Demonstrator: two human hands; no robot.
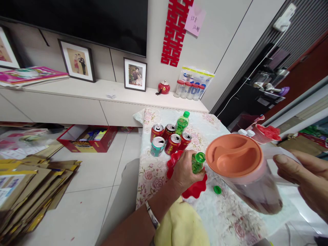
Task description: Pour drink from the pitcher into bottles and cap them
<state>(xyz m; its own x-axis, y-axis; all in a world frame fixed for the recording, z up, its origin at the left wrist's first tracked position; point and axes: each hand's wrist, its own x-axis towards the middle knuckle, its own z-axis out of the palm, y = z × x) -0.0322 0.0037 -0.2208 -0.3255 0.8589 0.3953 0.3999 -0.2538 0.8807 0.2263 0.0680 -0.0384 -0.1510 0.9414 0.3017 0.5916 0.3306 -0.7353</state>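
Observation:
My left hand is wrapped round a green plastic bottle with its mouth uncapped, over a red wavy-edged plate. In my right hand is the handle of a clear plastic pitcher with an orange lid. The pitcher tilts toward the bottle, and dark liquid lies low inside it. Its lid is close beside the bottle's mouth; I see no stream between them. A loose green bottle cap rests on the tablecloth between plate and pitcher.
Several opened drink cans and a capped green bottle stand on the flowered tablecloth behind the plate. A yellow cloth is at the near edge. Glass jars line the white cabinet; flattened cardboard lies left.

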